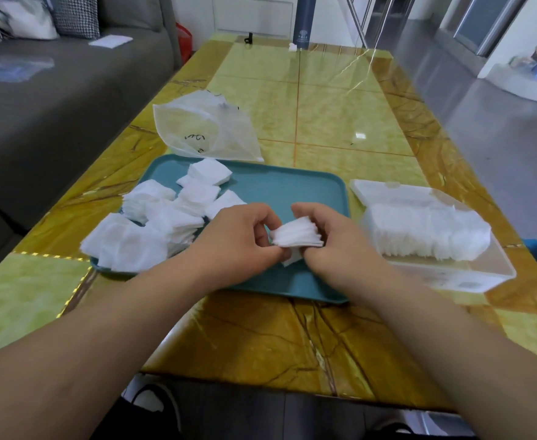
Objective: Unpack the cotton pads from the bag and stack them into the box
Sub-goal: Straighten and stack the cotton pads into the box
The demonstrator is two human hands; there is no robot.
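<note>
1. Now we hold a small stack of cotton pads between both hands, low over the near part of the tray.
2. The move ahead turns on this: the box lies at about 3 o'clock from the stack, just beyond the tray's right edge. The right hand is therefore the nearer one, while the left hand would have to reach across.
3. The box's long axis runs roughly from 10 to 4 o'clock, with its lid thrown open on the far side. A row of pads fills most of it, and we judge the free strip to be along the near wall.
4. Our grip is closed on both sides. The left fingers and thumb curl in and pinch the stack's 9 o'clock end, and the right fingers curl round its 3 o'clock end. The pads are fanned rather than squared, with their edges toward us. One pad pokes out at 6 o'clock, so we would even the stack before carrying it.
5. Both forearms come in from 7 and 5 o'clock, and the hands meet knuckles-up over the tray.
6. The loose pile waits at 9 o'clock, spilling over the tray's left edge. The bag lies at 11 o'clock on the table, and we cannot tell whether any pads remain inside it.
</note>
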